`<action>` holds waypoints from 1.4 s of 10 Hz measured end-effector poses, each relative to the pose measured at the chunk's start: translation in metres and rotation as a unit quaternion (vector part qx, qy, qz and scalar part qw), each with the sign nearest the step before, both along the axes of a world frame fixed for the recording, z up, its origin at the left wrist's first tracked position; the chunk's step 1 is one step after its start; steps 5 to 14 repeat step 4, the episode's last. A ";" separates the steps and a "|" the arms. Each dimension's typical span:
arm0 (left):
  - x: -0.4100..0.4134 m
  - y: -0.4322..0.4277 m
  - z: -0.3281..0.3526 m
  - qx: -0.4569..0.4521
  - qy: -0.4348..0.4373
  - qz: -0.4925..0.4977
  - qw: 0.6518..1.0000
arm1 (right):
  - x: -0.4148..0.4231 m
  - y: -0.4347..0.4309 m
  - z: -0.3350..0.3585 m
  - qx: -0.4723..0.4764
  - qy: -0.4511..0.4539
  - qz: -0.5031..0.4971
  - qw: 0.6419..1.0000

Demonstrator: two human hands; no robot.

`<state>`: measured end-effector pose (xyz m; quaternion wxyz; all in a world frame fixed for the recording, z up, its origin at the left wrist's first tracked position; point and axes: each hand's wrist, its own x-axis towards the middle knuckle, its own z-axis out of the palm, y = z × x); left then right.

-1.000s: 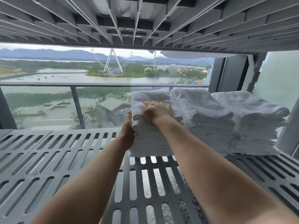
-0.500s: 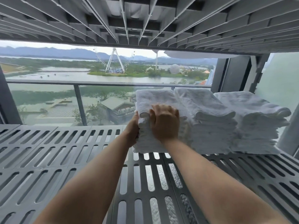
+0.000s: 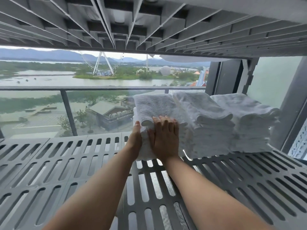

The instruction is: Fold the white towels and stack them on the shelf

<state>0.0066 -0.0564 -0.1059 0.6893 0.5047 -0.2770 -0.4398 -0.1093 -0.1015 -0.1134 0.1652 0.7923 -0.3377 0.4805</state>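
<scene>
Three stacks of white towels sit far right on the grey slotted shelf [image 3: 66, 163]. The right hand [image 3: 164, 138] presses flat, fingers straight and together, against the near face of the left stack [image 3: 156, 105]. The left hand [image 3: 135, 138] lies flat along that stack's left side, pinching nothing.

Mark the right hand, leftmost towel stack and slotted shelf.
right hand [image 3: 163, 140]: head view, back of the hand.
leftmost towel stack [image 3: 154, 105]: head view, top towel's upper face.
slotted shelf [image 3: 66, 159]: head view, bare slats at left.
</scene>
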 end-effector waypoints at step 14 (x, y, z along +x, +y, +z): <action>-0.070 0.088 0.014 -0.020 -0.036 -0.003 0.999 | -0.047 0.051 0.005 0.157 0.083 0.035 0.983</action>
